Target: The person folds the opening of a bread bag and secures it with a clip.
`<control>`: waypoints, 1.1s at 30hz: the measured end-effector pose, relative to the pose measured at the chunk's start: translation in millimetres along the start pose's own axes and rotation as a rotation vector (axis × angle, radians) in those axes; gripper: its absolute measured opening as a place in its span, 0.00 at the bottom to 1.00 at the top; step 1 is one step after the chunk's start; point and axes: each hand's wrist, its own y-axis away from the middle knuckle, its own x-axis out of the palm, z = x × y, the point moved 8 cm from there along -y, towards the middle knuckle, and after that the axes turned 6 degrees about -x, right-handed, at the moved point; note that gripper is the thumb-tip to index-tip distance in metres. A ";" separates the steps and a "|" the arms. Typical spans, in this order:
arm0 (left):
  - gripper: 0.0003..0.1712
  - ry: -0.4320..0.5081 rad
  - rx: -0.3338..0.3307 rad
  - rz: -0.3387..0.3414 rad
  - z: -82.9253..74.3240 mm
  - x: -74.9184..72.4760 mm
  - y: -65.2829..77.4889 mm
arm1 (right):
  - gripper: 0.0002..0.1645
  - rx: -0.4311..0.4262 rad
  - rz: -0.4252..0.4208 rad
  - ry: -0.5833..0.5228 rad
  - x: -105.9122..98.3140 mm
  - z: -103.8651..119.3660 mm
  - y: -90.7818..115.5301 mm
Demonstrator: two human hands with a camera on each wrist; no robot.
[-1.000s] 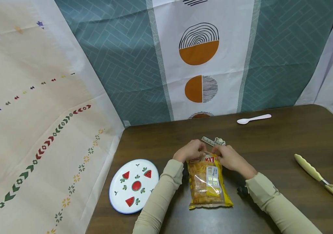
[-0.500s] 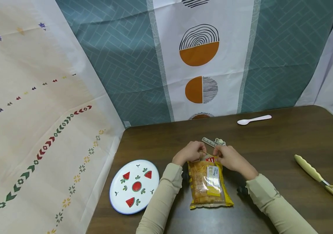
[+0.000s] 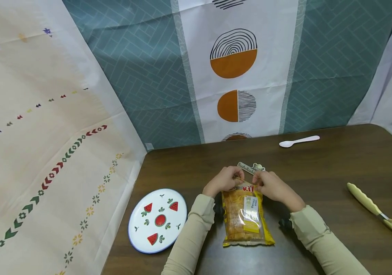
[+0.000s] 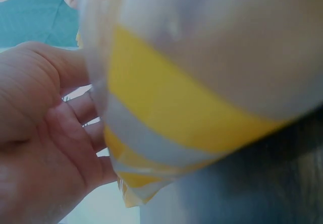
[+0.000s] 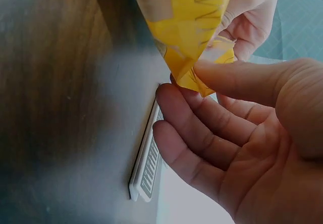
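Note:
A yellow and clear plastic bag of bread [image 3: 238,219] lies on the table in front of the person, a pale label on its front. At its top edge, my left hand [image 3: 224,181] pinches the left corner and my right hand [image 3: 274,186] pinches the right one. The right wrist view shows the thumb pressing the yellow film [image 5: 176,17] against the fingers. In the left wrist view, the bag [image 4: 166,98] covers the left fingertips. Just beyond the hands lies a pale flat bar with dark marks [image 3: 247,167] and a decorated end.
A white plate with watermelon prints [image 3: 144,236] lies left of the bag, close to the left sleeve. A white spoon [image 3: 299,141] lies near the table's far edge. Pale yellow tongs [image 3: 364,199] lie at the right, partly out of frame. Patterned cloths hang behind and at the left.
Both hands stay at the bag's top edge with only small finger shifts. A thin strip of the edge shows between the fingertips since half a second ago. The bag has hardly moved.

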 end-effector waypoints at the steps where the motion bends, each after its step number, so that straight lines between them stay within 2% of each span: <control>1: 0.03 0.008 0.003 -0.001 -0.8 -0.5 0.3 | 0.08 0.000 0.001 -0.007 -0.1 0.1 0.1; 11: 0.10 0.090 0.009 -0.005 -2.3 -1.5 1.0 | 0.10 -0.071 -0.009 -0.009 -2.8 4.4 0.9; 21: 0.14 0.097 -0.006 0.003 -2.2 -2.4 6.1 | 0.12 -0.130 0.002 -0.020 -0.8 6.3 2.5; 26: 0.14 0.096 0.010 -0.025 -2.5 -5.4 7.7 | 0.13 -0.137 0.004 -0.029 -2.8 7.3 1.6; 33: 0.13 0.167 -0.018 -0.020 3.8 -3.3 8.9 | 0.13 -0.127 0.015 -0.037 -2.0 4.2 1.6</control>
